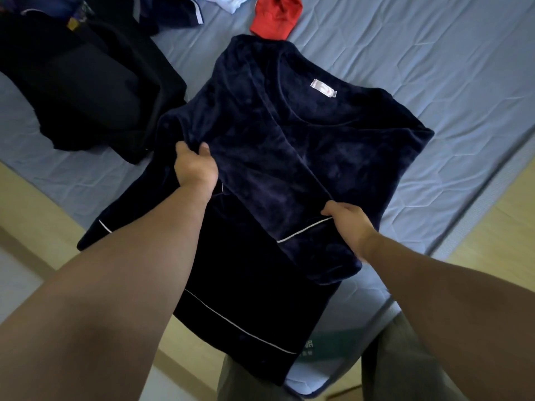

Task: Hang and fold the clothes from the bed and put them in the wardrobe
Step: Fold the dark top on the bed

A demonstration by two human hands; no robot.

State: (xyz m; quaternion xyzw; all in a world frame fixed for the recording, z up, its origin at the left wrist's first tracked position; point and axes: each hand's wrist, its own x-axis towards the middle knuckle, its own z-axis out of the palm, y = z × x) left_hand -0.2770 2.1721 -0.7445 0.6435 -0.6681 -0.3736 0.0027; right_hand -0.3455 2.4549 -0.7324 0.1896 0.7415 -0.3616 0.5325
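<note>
Pinching navy sleeve (260, 180): left fingers (183, 148) mid-sleeve, right fingers (330, 210) at cuff.

We log a navy fleece top (275, 146) mid-frame: plain dark blue, with thin white piping (304, 231) at cuff and hem. Its neck label (323, 88) is white with a pinkish tint. Upper centre, a red garment (275, 17), solid. Upper left, black clothes (86, 88); we can't make out any pattern. Top edge, a dark blue piece (173, 13) with a grey-white stripe. The bed sheet (405, 53) is grey-blue with quilted stitch lines. Bottom, olive-grey trousers (405, 366). Right edge, a pale tan floor (498, 227).
</note>
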